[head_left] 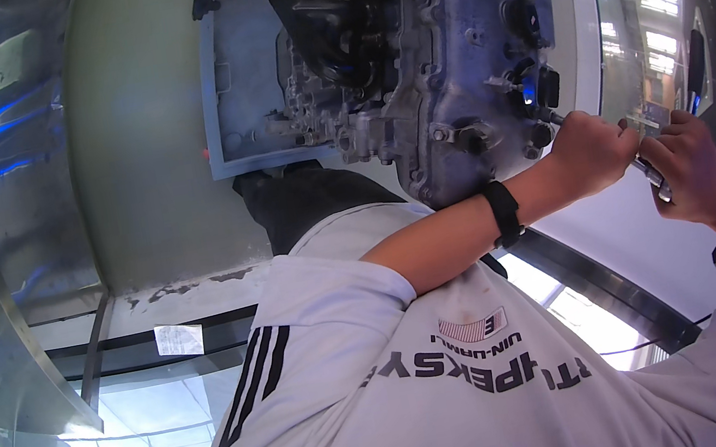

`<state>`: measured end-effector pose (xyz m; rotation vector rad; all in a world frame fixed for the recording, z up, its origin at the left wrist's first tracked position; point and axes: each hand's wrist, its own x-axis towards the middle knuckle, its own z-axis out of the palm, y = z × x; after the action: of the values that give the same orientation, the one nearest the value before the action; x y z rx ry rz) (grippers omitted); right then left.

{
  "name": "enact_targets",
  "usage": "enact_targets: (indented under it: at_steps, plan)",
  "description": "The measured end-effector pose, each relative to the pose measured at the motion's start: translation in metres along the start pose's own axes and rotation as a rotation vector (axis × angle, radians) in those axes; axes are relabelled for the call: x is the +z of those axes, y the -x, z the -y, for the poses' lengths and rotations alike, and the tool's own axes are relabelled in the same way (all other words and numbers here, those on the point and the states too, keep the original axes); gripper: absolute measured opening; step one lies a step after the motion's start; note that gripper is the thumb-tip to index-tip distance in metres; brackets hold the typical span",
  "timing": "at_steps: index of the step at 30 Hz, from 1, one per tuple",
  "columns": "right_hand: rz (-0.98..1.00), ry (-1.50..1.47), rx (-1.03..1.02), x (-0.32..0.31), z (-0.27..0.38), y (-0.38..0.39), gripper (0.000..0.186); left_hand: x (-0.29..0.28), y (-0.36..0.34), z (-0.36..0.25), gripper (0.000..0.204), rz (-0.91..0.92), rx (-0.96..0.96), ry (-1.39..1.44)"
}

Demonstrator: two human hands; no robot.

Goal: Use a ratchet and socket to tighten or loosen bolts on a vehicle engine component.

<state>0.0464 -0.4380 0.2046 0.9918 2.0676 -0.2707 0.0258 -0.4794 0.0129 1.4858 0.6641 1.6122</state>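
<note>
A grey metal engine (464, 66) with a black manifold (325, 13) stands in front of me. My left hand (595, 150), closed, is wrapped round a metal wrench (657, 182). One end of the tool emerges by the left knuckles and reaches the near right side of the engine's cover; whether it sits on a bolt there is hidden. Farther right, my right hand (693, 161) is closed on the wrench's other part, close beside the left hand. Between the hands a shiny metal section shows below the fingers.
Under the engine's left side is a light blue frame or tray (214, 115). A white surface (607, 231) lies below my hands. Metal panels (24, 183) line the left, and windows with a dark bar (608, 296) are behind me. A cable hangs near my right wrist.
</note>
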Motion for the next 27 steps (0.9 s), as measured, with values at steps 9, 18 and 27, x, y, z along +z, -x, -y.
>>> enact_targets:
  at_steps: [9,18,27]
  plan:
    - [-0.158,-0.028,0.004,0.0,-0.01,0.033,0.033,0.007,-0.014,-0.055,0.014,0.046,-0.149,0.135]
    - [-1.075,-0.296,-0.043,0.082,0.06,0.08,0.022,-0.076,0.008,-0.068,0.032,0.526,0.245,-0.157]
    - [-1.253,-0.778,-0.436,0.119,0.117,-0.002,0.02,-0.225,0.1,-0.105,0.035,0.546,-0.163,-0.626]
